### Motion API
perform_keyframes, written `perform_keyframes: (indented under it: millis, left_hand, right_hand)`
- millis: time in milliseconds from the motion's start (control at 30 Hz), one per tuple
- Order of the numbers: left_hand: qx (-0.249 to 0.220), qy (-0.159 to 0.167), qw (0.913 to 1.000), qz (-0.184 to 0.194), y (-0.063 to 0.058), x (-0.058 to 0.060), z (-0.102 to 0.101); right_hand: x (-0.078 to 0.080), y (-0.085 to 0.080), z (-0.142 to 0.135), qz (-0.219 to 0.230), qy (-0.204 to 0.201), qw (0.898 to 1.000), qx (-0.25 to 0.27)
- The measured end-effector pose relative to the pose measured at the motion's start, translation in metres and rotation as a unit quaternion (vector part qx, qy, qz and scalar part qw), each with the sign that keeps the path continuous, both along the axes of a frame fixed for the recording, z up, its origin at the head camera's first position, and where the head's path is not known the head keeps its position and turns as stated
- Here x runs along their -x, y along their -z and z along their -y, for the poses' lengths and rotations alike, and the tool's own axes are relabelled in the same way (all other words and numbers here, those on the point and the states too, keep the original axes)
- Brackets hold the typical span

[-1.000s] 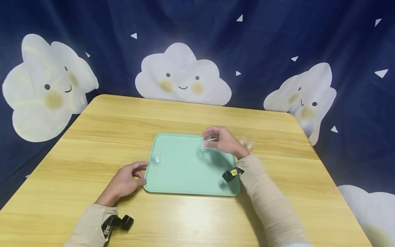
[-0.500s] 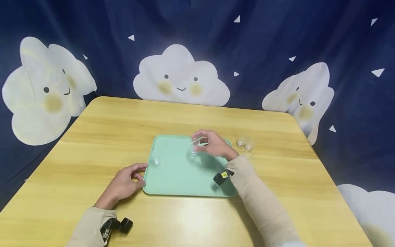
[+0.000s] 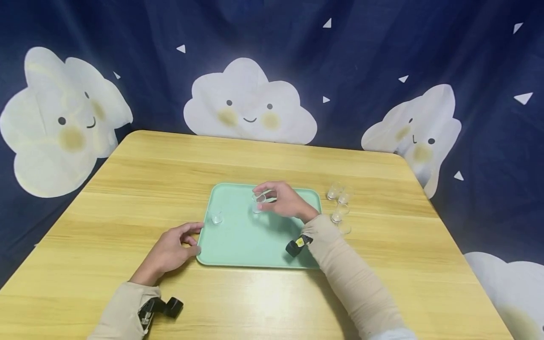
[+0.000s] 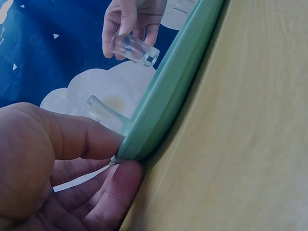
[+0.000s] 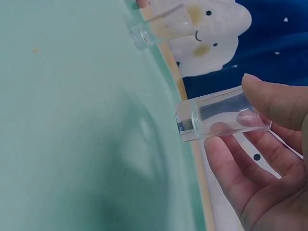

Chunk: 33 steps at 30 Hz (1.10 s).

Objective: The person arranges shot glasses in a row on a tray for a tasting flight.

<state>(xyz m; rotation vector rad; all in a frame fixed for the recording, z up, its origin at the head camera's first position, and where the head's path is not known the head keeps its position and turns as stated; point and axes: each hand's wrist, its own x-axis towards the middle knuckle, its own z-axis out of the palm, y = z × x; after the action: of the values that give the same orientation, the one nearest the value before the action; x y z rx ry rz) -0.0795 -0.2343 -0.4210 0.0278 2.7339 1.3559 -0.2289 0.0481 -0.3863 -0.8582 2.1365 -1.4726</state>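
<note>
My right hand (image 3: 285, 200) holds a small clear shot glass (image 5: 224, 114) between thumb and fingers, over the back middle of the mint-green tray (image 3: 255, 252). In the right wrist view the thick base of the glass points toward the tray, with a gap and a shadow below it. A second shot glass (image 3: 216, 217) stands on the tray near its left edge. My left hand (image 3: 172, 248) grips the tray's left rim near the front corner, thumb and a finger at the edge in the left wrist view.
Several more clear glasses (image 3: 337, 216) stand on the wooden table (image 3: 255, 302), just right of the tray and close to my right forearm. A dark blue curtain (image 3: 272, 28) with cloud faces hangs behind the table.
My right hand has carried the glass leftward across the tray, from its right part toward the middle. The left hand stays at the rim, and more glasses show right of the tray.
</note>
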Motion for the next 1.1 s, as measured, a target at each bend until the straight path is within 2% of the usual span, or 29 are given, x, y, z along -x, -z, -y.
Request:
perform_keyframes:
  millis: [500, 800, 1100]
  left_hand:
    - [-0.002, -0.001, 1.0, -0.001, 0.001, -0.001, 0.0]
    - [0.004, 0.006, 0.9999, -0.007, 0.0, 0.001, -0.001]
    - [0.002, 0.002, 1.0, -0.009, 0.001, -0.001, 0.0]
  right_hand:
    - [-0.005, 0.009, 0.024, 0.006, -0.01, 1.0, -0.018]
    - [-0.006, 0.009, 0.032, -0.012, -0.022, 0.999, -0.021]
    - [-0.012, 0.009, 0.042, -0.007, -0.023, 1.0, -0.02]
